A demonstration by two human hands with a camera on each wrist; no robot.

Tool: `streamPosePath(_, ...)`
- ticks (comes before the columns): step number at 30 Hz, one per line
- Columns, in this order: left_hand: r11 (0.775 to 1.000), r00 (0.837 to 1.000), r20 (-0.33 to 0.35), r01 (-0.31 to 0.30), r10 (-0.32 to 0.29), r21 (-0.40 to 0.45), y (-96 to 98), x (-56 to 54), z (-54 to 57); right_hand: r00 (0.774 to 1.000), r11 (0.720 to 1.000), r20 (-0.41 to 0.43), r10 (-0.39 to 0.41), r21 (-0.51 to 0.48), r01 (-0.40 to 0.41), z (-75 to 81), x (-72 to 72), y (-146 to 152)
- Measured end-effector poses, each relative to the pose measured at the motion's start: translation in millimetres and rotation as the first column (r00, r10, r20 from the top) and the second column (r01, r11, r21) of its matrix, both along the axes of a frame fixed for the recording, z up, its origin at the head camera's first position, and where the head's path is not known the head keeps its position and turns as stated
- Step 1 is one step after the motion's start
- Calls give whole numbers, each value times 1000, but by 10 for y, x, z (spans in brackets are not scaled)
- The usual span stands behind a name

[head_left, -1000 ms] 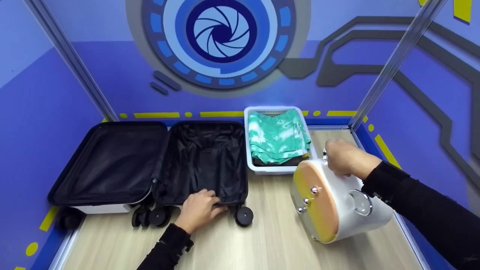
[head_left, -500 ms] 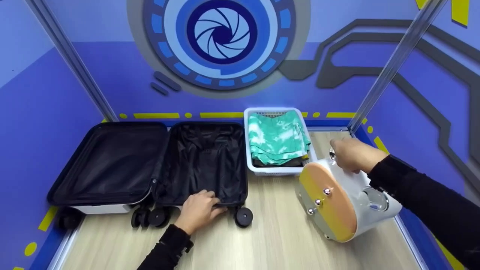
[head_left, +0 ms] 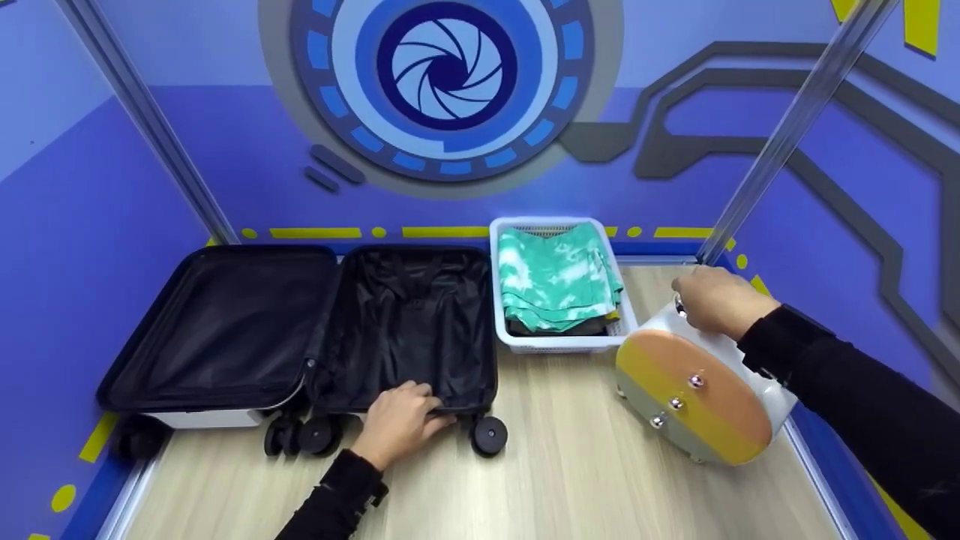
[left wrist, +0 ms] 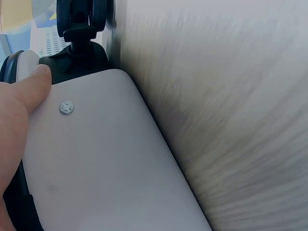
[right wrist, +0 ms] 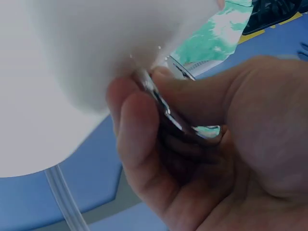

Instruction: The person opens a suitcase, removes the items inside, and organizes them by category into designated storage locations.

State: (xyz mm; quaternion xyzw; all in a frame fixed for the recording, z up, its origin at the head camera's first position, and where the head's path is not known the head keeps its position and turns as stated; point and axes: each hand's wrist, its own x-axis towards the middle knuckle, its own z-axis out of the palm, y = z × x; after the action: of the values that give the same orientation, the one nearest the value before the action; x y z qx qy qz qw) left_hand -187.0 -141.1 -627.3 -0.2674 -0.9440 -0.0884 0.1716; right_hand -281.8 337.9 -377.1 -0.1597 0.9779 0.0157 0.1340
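An open suitcase with black lining lies flat in two halves at the left. My left hand holds the front rim of its right half, fingers over the edge. In the left wrist view the thumb presses on the suitcase's pale outer wall. On the right, my right hand grips the metal handle of a small white rounded case. Orange, yellow and grey-green stripes with silver studs cover its end face. It hangs tilted; whether its base touches the tabletop, I cannot tell.
A white basket stands against the back wall, right of the suitcase. Folded green and white tie-dye cloth lies in it, over darker fabric. Black suitcase wheels stick out at the front. Walls with metal posts enclose the wooden tabletop.
My right hand has moved right with the white case. The case has turned so its striped end shows more fully. The left hand stays on the suitcase rim.
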Motion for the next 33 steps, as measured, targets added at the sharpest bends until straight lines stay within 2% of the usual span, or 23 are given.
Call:
streamPosePath(4, 1000, 1000, -9, 1, -1, 3, 0, 4, -2, 995, 1000, -95, 24, -2, -24, -77, -20, 73)
streamPosePath(11, 1000, 1000, -1, 4, -4, 0, 12, -1, -13, 981, 998, -189, 52, 52, -42, -189, -67, 188)
streamPosePath(18, 1000, 1000, 14, -14, 14, -3, 9, -1, -25, 953, 993, -280, 114, 29, -111, -273, -148, 266)
streamPosePath(26, 1000, 999, 18, -26, 26, -13, 11, -5, -11, 926, 992, -363, 107, -25, -124, -369, -281, 332)
streamPosePath(33, 1000, 1000, 9, -25, 25, 4, 6, 15, -6, 884, 992, -458, 95, -31, -122, -481, -419, 317)
